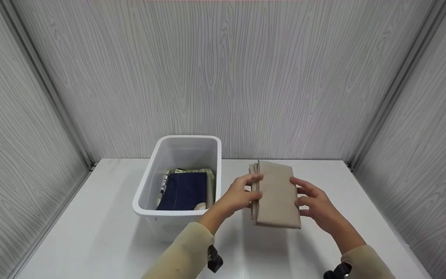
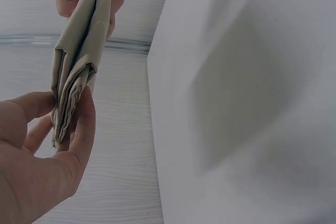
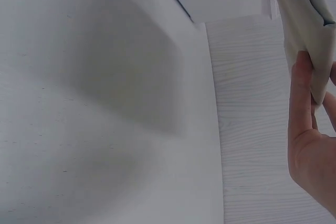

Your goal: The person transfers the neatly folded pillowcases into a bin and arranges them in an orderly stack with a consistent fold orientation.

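A beige folded cloth [image 1: 277, 195] is held up above the white table between both hands. My left hand [image 1: 240, 193] pinches its left edge, where several layers show; the left wrist view shows the thumb and fingers on either side of the stacked folds [image 2: 73, 85]. On the opposite edge, my right hand [image 1: 316, 201] grips the cloth. In the right wrist view, fingers of the right hand [image 3: 312, 145] lie on both faces of the smooth folded side [image 3: 304, 35].
Left of the hands stands a white plastic bin [image 1: 141, 193] with a dark blue folded cloth [image 1: 186, 192] and patterned green cloths [image 1: 210, 182] inside. The white table [image 1: 103, 232] is bordered by grey wood-grain panels [image 1: 207, 77] at the back and both sides.
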Demonstrator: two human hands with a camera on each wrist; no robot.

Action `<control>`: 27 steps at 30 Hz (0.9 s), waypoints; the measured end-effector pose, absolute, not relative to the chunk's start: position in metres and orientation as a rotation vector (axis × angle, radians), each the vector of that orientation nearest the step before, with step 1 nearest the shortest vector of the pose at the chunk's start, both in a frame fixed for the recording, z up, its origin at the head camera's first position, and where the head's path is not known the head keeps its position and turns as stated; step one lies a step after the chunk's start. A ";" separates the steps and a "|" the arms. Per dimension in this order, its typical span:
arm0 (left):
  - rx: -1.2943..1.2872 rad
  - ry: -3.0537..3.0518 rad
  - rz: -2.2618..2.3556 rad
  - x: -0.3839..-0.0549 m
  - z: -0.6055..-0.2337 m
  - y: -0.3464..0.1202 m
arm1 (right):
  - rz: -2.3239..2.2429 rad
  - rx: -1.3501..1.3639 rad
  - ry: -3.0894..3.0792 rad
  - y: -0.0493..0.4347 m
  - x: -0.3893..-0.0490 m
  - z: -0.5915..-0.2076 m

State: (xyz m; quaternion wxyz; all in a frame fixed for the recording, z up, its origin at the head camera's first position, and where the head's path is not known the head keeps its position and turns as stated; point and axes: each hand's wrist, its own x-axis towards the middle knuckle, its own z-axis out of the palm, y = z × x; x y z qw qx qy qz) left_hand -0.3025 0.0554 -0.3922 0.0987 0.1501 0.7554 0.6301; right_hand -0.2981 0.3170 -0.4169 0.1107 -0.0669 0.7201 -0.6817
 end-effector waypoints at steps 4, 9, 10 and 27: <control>0.467 2.217 1.886 -0.301 -0.386 0.053 | -1.993 -0.225 2.132 0.316 -0.299 -0.410; 0.491 2.214 1.894 -0.300 -0.380 0.051 | -1.992 -0.250 2.156 0.315 -0.301 -0.404; 0.489 2.215 1.893 -0.300 -0.379 0.051 | -1.989 -0.259 2.161 0.315 -0.301 -0.403; 0.440 2.268 1.840 -0.297 -0.368 0.042 | -1.880 -0.374 2.304 0.300 -0.303 -0.386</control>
